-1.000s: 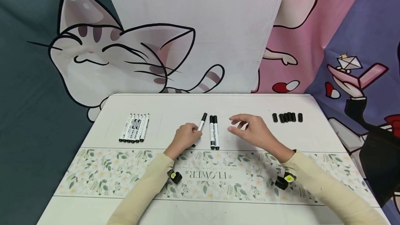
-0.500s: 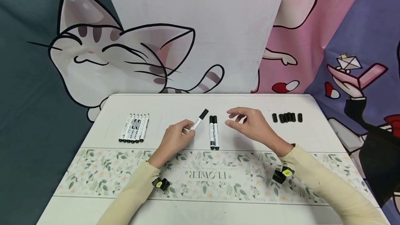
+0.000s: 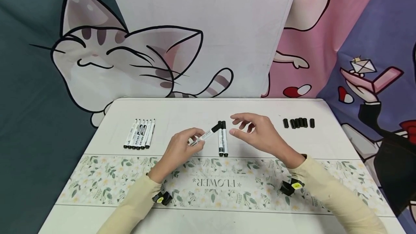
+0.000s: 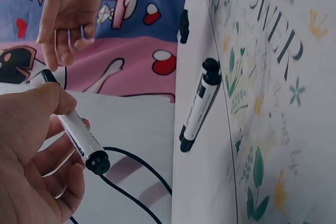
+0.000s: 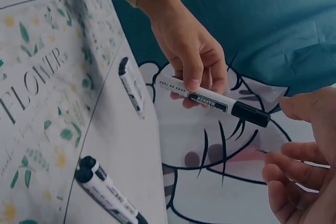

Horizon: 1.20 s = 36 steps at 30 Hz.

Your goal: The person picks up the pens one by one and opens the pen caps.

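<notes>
My left hand (image 3: 180, 150) pinches a white marker (image 3: 208, 134) between thumb and fingers, tilted with its black cap (image 5: 251, 114) toward the right hand. In the left wrist view, the thumb lies across the marker's barrel (image 4: 81, 135). My right hand (image 3: 256, 132) hovers close to the cap, its fingers loosely bent and holding nothing; in the right wrist view its fingertips (image 5: 273, 174) are apart from the cap. Below and between the hands, two capped markers (image 3: 222, 142) lie side by side on the table, their cap ends partly overlapped by the held one in the head view.
Several uncapped markers (image 3: 139, 134) lie in a row at the table's left. Several loose black caps (image 3: 300, 122) stand or lie at the right. A floral strip (image 3: 227, 190) runs across the table (image 3: 182, 109), with a printed cloth (image 3: 247, 46) hanging behind.
My left hand has lifted the marker off the table and drawn back left; the marker now tilts further right. My right hand has moved slightly left toward the cap.
</notes>
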Tool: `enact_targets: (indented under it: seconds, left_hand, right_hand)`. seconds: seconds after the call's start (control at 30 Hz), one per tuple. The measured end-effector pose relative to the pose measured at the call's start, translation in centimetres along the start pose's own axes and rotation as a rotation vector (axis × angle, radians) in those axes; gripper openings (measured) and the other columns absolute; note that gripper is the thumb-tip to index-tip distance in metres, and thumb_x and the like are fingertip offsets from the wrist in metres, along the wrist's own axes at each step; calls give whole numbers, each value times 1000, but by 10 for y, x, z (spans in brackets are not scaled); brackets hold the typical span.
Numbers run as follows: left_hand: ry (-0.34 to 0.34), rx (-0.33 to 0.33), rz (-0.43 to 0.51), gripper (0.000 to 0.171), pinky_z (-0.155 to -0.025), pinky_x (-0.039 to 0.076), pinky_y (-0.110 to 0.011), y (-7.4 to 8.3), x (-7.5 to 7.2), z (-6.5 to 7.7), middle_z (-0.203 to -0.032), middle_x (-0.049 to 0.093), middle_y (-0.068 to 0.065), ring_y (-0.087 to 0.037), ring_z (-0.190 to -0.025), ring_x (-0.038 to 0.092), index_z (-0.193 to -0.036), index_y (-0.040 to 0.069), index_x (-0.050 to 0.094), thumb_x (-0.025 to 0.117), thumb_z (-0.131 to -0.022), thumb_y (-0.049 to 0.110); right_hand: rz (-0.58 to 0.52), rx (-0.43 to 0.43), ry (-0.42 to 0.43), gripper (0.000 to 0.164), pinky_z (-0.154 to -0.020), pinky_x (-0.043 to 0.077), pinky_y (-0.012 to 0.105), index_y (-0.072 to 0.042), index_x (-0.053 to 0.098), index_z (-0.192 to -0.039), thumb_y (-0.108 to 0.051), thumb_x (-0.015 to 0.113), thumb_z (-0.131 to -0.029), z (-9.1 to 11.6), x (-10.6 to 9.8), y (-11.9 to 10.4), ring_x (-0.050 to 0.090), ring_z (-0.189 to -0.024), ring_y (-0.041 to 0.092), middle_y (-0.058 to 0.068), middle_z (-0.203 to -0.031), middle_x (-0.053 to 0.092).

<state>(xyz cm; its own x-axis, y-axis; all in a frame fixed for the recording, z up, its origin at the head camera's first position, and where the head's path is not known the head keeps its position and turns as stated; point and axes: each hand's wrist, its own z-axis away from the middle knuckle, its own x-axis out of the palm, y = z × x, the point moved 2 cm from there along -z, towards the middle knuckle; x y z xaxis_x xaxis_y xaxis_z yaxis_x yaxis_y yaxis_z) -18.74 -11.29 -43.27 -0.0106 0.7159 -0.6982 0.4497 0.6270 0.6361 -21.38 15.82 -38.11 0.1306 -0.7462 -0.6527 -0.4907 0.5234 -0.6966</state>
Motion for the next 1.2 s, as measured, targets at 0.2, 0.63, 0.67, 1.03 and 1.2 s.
enact_targets:
  seconds: [0.2,0.63,0.67,1.03,1.2]
  left_hand:
    - [-9,45,-33,23,-76,52,-34,8,2,7,-108,74,5,-10,-90,66,-115,18,74,74,-93,18]
    - [-33,56,-31,21,-76,53,-32,5,13,14,-103,72,7,-9,-93,64,-114,20,74,74,-94,18]
    - [-33,58,-33,21,-76,53,-32,5,13,14,-104,72,7,-9,-94,64,-115,20,74,74,-94,18]
    - [-35,165,-32,23,-87,54,-36,8,16,13,-110,73,2,-14,-100,66,-117,14,72,72,-94,16]
    - [-28,181,-52,25,-80,52,-34,10,19,12,-106,71,3,-11,-90,63,-116,14,70,75,-93,20]
  right_hand:
    - [-12,-33,-33,43,-73,54,31,-13,70,-129,-28,81,-90,6,10,-7,66,-88,12,-2,-107,74]
    - [24,-89,-91,34,-72,56,35,-18,74,-123,-28,79,-92,17,28,-10,67,-87,9,-6,-110,74]
    - [29,-96,-91,32,-72,56,35,-18,75,-122,-27,80,-91,17,28,-10,67,-87,9,-6,-111,75]
    - [71,-177,-19,18,-65,54,26,-17,79,-109,-22,79,-92,18,27,-16,64,-81,2,-9,-97,74]
    - [56,-179,21,14,-65,54,28,-20,78,-106,-21,78,-93,18,28,-17,62,-80,1,-12,-93,72]
